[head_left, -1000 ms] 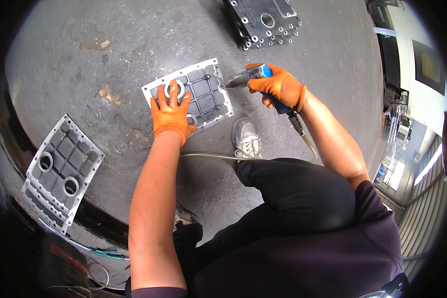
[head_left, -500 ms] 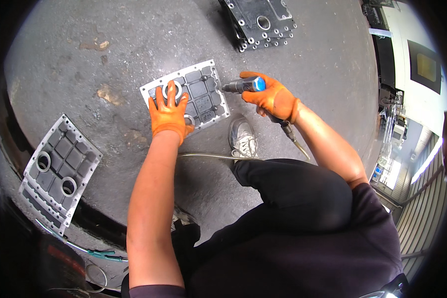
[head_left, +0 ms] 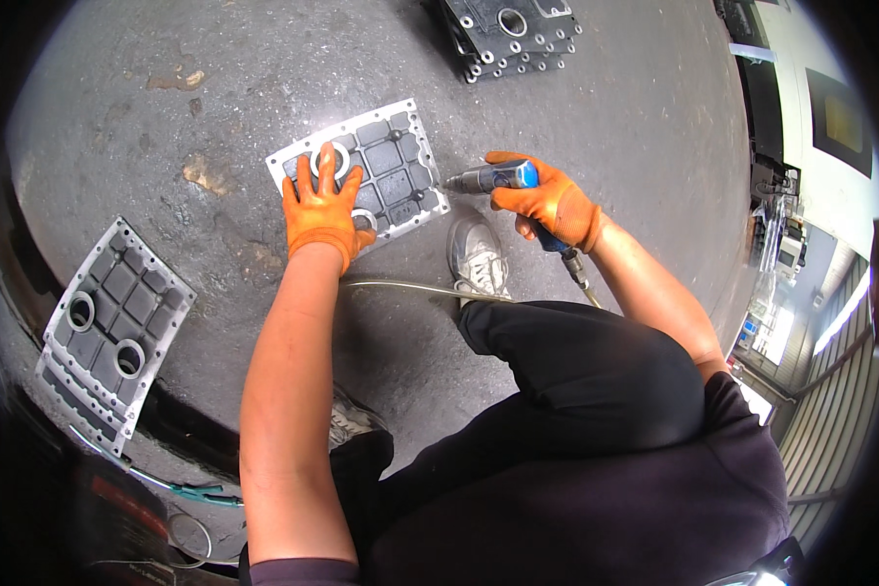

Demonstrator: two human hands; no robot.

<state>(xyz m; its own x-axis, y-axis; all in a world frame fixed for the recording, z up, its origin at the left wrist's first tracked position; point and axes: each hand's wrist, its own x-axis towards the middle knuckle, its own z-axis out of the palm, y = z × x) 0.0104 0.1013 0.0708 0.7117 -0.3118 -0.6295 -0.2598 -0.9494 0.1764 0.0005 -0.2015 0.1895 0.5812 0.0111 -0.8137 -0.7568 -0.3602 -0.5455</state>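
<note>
A grey cast metal cover plate [head_left: 393,186] with a ribbed inside, a pale machined rim and two round rings lies on the floor ahead of me. My left hand [head_left: 321,213], in an orange glove, rests on its left part, fingers spread over the rings. In my orange-gloved right hand [head_left: 563,207] is a blue and grey pistol-shaped air tool [head_left: 498,178], gripped by its handle. The tool's tip points left and is at the plate's right edge, close to the near right corner. Whether it touches the metal I cannot tell.
At the left, similar cover plates [head_left: 117,332] lie overlapping. A stack of dark castings [head_left: 514,44] stands at the far side. The air hose [head_left: 400,284] crosses in front of my shoe [head_left: 479,256]. A teal air-line tool [head_left: 190,491] lies lower left; machinery [head_left: 835,122] stands right.
The air tool's tip has shifted along the plate's right edge toward the near corner. My left hand stays spread on the plate. The whole view has shifted slightly.
</note>
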